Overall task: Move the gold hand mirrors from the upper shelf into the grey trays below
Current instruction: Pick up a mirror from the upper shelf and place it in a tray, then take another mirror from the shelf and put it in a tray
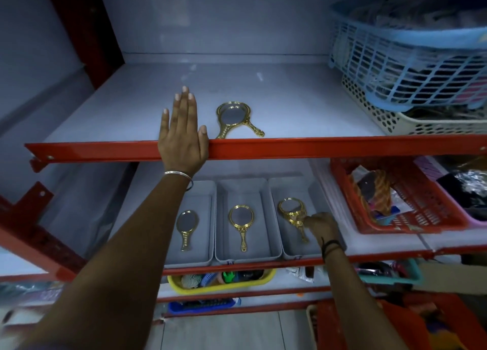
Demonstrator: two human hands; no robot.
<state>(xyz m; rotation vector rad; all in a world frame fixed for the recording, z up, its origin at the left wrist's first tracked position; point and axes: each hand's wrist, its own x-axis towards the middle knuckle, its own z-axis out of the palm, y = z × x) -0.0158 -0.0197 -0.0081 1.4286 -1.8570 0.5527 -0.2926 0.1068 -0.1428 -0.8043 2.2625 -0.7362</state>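
Note:
Two gold hand mirrors [233, 118] lie stacked on the upper shelf [290, 104], handles toward the red front rail. My left hand [181, 131] rests flat and open on the shelf edge just left of them. Below stand three grey trays side by side. The left tray [208, 189] holds one mirror [186, 227]. The middle tray [242, 186] holds one mirror [242, 224]. In the right tray [313, 191] my right hand [320, 224] pinches the neck of a gold mirror [291, 208], its handle on the tray floor.
A red rail [316, 145] fronts the upper shelf. A blue basket [408, 68] sits on a cream basket [395, 120] at upper right. A red basket [411, 205] of goods is right of the trays. A yellow bin [221, 284] sits on the shelf below.

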